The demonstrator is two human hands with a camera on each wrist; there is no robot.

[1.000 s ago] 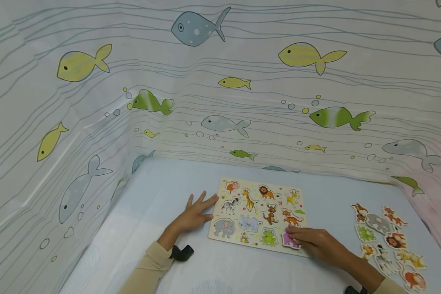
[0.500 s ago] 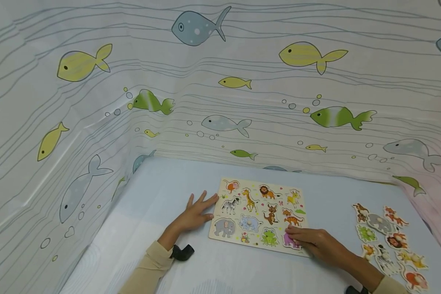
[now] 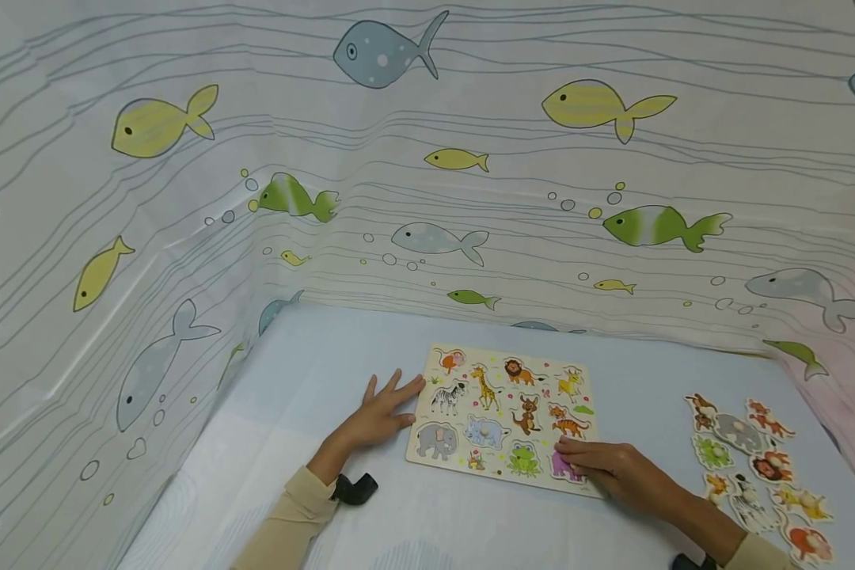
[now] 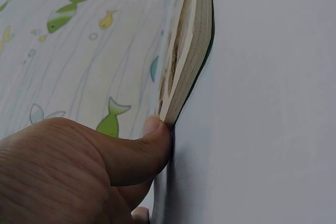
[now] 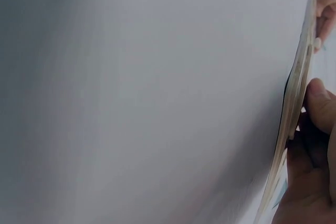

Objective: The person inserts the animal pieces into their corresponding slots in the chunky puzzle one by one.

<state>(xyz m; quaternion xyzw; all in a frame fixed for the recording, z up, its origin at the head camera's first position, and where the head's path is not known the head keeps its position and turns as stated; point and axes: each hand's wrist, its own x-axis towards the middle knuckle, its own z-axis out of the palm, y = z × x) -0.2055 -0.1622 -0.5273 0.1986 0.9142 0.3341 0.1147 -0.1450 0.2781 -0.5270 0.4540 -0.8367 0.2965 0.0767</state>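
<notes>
The right hand (image 3: 630,476) is grasping lightly, its fingers and thumb bunching over a purple animal piece (image 3: 564,467) and pinching it, though fingers are hiding part of it and any knob. Directly under that grip, the piece is lying at the near right corner of a wooden animal board (image 3: 499,464). Just beyond the grip, a printed tiger (image 3: 568,422) is showing on the board, and to the grip's left a green frog picture (image 3: 523,460) is sitting beside the purple piece. Farther left, a blue animal piece (image 3: 486,432) with a round knob is filling its own place. Well to the left of the grip, the left hand (image 3: 374,416) is holding nothing clenched; its fingers are spreading out, with fingertips reaching the board's left edge and the thumb touching that edge near its corner. To the right of the grip, well apart from the board, a cluster of loose pieces is lying on the pale cloth (image 3: 641,388): a grey animal piece (image 3: 739,434) with a knob, a green piece (image 3: 712,452), a lion piece (image 3: 773,467), a zebra piece (image 3: 750,505) and several orange or yellow ones. Behind everything, far beyond the grip, a fish-patterned curtain (image 3: 513,182) is hanging.
</notes>
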